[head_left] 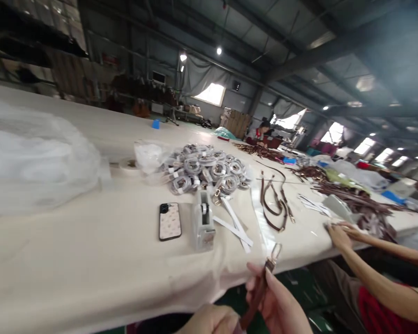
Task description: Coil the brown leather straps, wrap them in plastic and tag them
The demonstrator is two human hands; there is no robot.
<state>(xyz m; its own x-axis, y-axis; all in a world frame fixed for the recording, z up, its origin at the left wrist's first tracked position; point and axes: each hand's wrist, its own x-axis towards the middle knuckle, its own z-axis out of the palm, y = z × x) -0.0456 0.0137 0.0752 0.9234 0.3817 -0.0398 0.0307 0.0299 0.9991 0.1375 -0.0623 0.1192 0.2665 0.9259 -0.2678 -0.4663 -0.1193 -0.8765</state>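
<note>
A brown leather strap (257,299) with a metal clasp at its upper end is held at the table's front edge. My right hand (278,301) grips it just below the clasp, between thumb and fingers. Lower and to the left, my left hand (212,320) is closed around the strap's lower part, partly cut off by the frame's bottom. Ahead lie a grey tape dispenser (204,222), white paper strips (234,227) and another brown strap (275,208) loosely coiled with metal clasps. A patterned phone (170,221) lies left of the dispenser.
Behind the dispenser is a pile of coiled, wrapped straps (209,167). A large plastic bag (38,162) lies at the left, a tape roll (128,163) beside it. At the right, a co-worker's hands (341,234) rest near brown straps (365,204). Another person sits far back.
</note>
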